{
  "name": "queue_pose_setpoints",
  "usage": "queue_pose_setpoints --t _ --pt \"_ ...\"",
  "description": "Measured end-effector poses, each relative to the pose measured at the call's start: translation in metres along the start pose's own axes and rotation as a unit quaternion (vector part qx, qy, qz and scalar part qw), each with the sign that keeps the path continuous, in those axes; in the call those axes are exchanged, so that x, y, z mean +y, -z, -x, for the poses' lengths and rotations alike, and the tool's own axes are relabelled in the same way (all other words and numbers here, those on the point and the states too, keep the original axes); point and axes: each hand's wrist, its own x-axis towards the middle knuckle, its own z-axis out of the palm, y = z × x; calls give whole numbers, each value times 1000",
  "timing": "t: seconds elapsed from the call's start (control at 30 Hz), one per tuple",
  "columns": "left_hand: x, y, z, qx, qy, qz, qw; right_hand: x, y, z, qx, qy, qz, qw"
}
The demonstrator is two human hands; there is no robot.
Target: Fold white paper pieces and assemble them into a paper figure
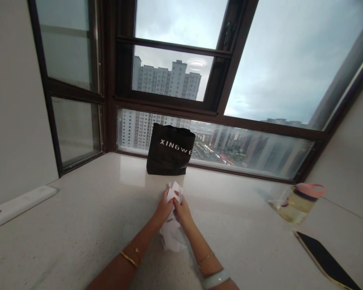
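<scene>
Over the pale countertop, my left hand [163,206] and my right hand [183,210] meet, fingers closed on a white, paper-like piece [174,192]. It sticks up between the thumbs; I cannot make out its exact kind. Crumpled white, thin material [172,237] shows below the hands, between the wrists. Whether it joins the piece in my fingers is unclear. Just beyond my fingertips a black bag [170,155] with white lettering stands upright against the window.
A white elongated device [21,205] lies at the left on the counter [109,217]. To the right stand a yellowish bottle with a pink lid [299,205] and, nearer, a flat dark tablet-like object [326,259]. The brown window frame [220,119] borders the back.
</scene>
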Motion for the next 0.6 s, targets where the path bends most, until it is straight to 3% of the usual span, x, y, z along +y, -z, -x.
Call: queue_pose_setpoints --t 0.13,0.23,0.33,0.43,0.6 --pt "18 31 -8 -7 -63 53 997 -9 18 -16 15 -14 -6 1000" --pt "11 62 -9 -18 -43 -92 995 1 49 -21 74 -5 70 995" --pt "-7 77 2 -22 -13 -150 988 20 74 -21 107 -11 157 982" --pt "-21 67 25 -72 13 -194 978 33 79 -13 93 -24 171 981" --pt "-22 35 50 -155 7 -292 944 25 48 15 24 11 227 973"
